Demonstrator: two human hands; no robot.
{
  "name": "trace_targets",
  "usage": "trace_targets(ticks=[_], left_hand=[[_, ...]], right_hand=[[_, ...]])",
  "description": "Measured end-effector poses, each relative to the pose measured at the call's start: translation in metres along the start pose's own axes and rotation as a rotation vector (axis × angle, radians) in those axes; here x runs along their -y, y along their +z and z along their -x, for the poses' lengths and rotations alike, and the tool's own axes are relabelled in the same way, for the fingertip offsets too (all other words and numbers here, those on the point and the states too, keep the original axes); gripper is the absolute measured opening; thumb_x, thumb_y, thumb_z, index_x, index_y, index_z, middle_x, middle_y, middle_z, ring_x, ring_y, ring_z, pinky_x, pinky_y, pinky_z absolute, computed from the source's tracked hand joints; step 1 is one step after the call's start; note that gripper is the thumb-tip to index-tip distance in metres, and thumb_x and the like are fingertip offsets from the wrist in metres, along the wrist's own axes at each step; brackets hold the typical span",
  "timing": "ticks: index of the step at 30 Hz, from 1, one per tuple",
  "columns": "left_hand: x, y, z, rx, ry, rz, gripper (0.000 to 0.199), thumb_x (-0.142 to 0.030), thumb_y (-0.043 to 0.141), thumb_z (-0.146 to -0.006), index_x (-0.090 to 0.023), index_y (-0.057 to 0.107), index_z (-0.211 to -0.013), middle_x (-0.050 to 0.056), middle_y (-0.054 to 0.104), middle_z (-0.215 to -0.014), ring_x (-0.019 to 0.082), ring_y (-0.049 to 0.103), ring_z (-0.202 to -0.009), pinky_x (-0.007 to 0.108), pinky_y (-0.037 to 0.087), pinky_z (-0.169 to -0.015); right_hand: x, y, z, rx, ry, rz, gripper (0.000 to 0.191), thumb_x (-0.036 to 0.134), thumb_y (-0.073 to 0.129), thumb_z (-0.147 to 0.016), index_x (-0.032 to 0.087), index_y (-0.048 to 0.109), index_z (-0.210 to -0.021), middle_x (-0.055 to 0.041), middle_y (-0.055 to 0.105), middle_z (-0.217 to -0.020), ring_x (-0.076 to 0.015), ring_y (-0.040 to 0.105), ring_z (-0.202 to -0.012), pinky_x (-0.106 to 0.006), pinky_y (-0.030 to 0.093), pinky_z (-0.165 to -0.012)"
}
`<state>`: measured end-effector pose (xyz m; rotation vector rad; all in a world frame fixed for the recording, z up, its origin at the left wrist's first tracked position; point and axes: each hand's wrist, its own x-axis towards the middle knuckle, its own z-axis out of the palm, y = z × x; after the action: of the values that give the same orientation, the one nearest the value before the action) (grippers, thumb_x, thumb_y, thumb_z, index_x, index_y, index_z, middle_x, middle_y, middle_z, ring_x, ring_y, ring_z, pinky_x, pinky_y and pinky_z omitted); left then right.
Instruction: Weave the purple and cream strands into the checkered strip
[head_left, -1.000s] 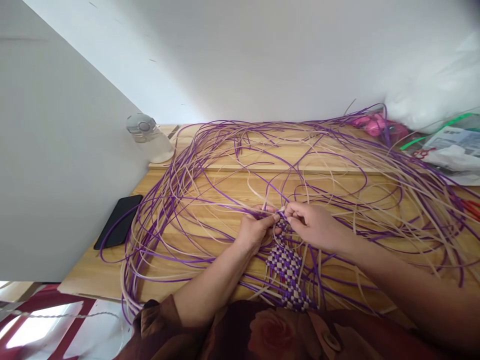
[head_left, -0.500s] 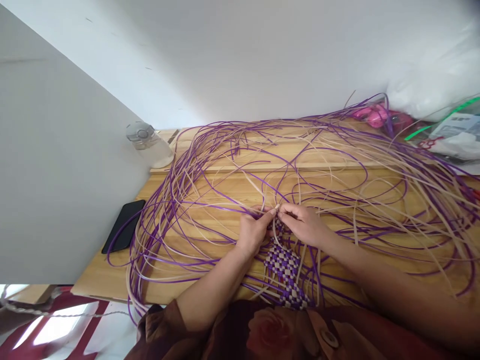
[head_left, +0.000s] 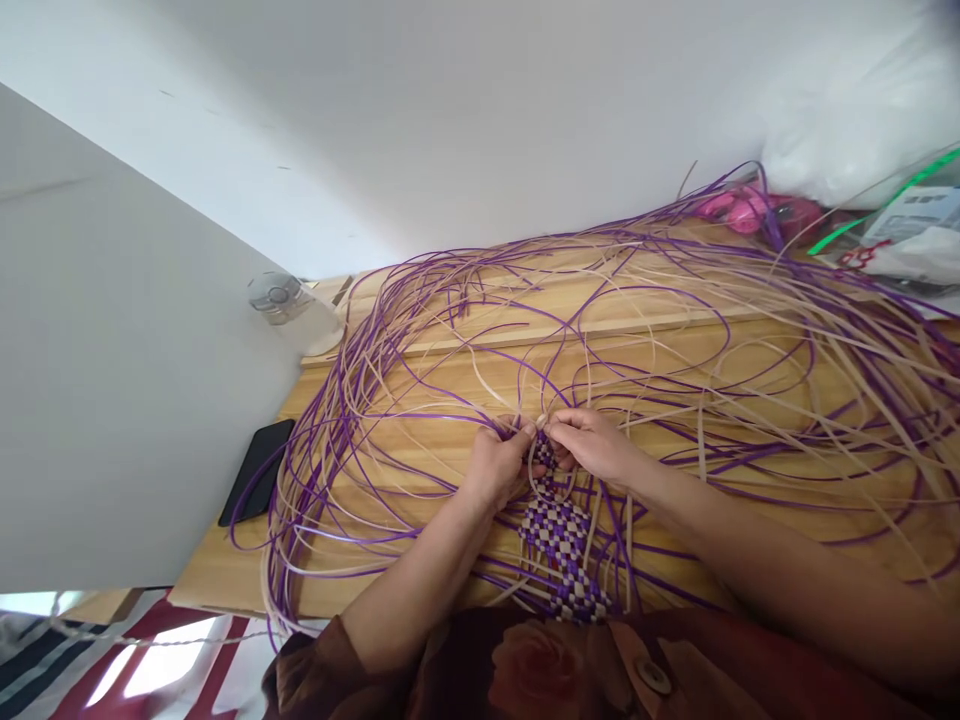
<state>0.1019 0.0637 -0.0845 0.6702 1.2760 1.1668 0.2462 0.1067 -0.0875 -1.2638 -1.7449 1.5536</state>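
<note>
Though package print [head_left: 904, 215] unreadable, both grips, left hand [head_left: 496, 468] and right hand [head_left: 594, 445], apparently pinch strips [head_left: 541, 425].

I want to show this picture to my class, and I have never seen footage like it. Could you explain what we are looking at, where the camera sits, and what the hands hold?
The camera is worn on a person's head and looks down at their own bare hands. The left hand and right hand pinch strips at the top of a purple-and-cream woven band. Long loose purple and cream strips sprawl over a wooden table. A black phone and a clear bottle lie at its left edge.
</note>
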Motion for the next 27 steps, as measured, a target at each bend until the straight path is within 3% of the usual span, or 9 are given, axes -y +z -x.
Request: trace_targets(ticks=[7,14,17,19,21,24,25,26,27], left_hand=[[0.000,0.002,0.003,-0.049,0.026,0.005,0.045,-0.047,0.085,-0.057,-0.015,0.060,-0.077,-0.001,0.060,-0.066,0.011,0.056,-0.056,0.023,0.053,-0.046],[0.000,0.006,0.001,-0.103,0.021,0.019,0.043,-0.045,0.085,-0.055,-0.015,0.058,-0.069,-0.003,0.052,-0.056,0.008,0.047,-0.047,0.020,0.047,-0.039],[0.002,0.001,0.002,-0.060,0.048,0.053,0.044,-0.046,0.085,-0.056,-0.015,0.059,-0.071,-0.003,0.054,-0.059,0.009,0.050,-0.051,0.021,0.051,-0.042],[0.003,-0.004,0.003,-0.027,0.057,0.085,0.045,-0.047,0.085,-0.056,-0.014,0.060,-0.074,-0.002,0.056,-0.063,0.010,0.054,-0.055,0.022,0.054,-0.046],[0.003,-0.008,0.003,-0.015,0.053,0.109,0.048,-0.049,0.086,-0.055,-0.014,0.060,-0.075,-0.002,0.056,-0.066,0.011,0.055,-0.058,0.024,0.056,-0.048],[0.002,-0.010,0.002,0.006,0.044,0.144,0.050,-0.050,0.086,-0.054,-0.014,0.059,-0.075,-0.003,0.055,-0.066,0.010,0.053,-0.058,0.025,0.057,-0.047],[0.002,-0.010,0.001,0.016,0.039,0.160,0.050,-0.049,0.087,-0.053,-0.014,0.059,-0.075,-0.003,0.054,-0.065,0.010,0.052,-0.058,0.025,0.057,-0.047],[0.001,-0.010,0.000,0.026,0.032,0.176,0.050,-0.049,0.087,-0.053,-0.014,0.060,-0.075,-0.003,0.054,-0.066,0.009,0.052,-0.058,0.024,0.057,-0.047],[0.001,-0.010,-0.001,0.030,0.022,0.191,0.050,-0.048,0.088,-0.052,-0.013,0.060,-0.076,-0.002,0.055,-0.066,0.009,0.052,-0.058,0.024,0.057,-0.046]], right_hand=[[-0.006,0.001,-0.005,0.030,-0.049,-0.026,0.027,0.038,0.050,-0.081,0.019,0.048,-0.063,0.0017,0.048,-0.058,-0.0111,0.047,-0.052,-0.022,0.039,-0.048],[-0.011,0.000,0.008,0.051,-0.139,-0.017,0.034,0.042,0.046,-0.089,0.020,0.039,-0.063,0.0027,0.043,-0.061,-0.0115,0.046,-0.059,-0.024,0.044,-0.059],[-0.005,0.001,0.014,0.017,-0.199,0.149,0.039,0.045,0.044,-0.093,0.020,0.040,-0.064,0.0030,0.041,-0.059,-0.0113,0.041,-0.056,-0.025,0.035,-0.055],[-0.001,-0.008,0.019,0.021,-0.313,0.431,0.040,0.044,0.043,-0.095,0.019,0.044,-0.064,0.0023,0.044,-0.057,-0.0117,0.041,-0.055,-0.026,0.030,-0.055],[0.001,-0.032,0.021,0.069,-0.442,0.762,0.035,0.042,0.047,-0.095,0.019,0.054,-0.071,-0.0001,0.054,-0.062,-0.0128,0.047,-0.057,-0.028,0.030,-0.057],[0.006,-0.107,0.019,0.000,-0.481,1.042,0.024,0.045,0.065,-0.087,0.022,0.069,-0.079,-0.0041,0.068,-0.070,-0.0130,0.053,-0.056,-0.029,0.031,-0.057],[0.011,-0.139,0.019,-0.139,-0.466,1.040,0.027,0.048,0.073,-0.079,0.022,0.071,-0.074,-0.0040,0.068,-0.065,-0.0109,0.052,-0.051,-0.029,0.031,-0.056],[0.017,-0.172,0.018,-0.364,-0.467,0.996,0.036,0.053,0.078,-0.070,0.020,0.069,-0.060,-0.0026,0.062,-0.052,-0.0071,0.045,-0.043,-0.028,0.027,-0.052],[0.025,-0.203,0.019,-0.500,-0.465,0.987,0.044,0.055,0.074,-0.074,0.018,0.066,-0.052,-0.0030,0.058,-0.046,-0.0043,0.039,-0.039,-0.028,0.024,-0.051]])
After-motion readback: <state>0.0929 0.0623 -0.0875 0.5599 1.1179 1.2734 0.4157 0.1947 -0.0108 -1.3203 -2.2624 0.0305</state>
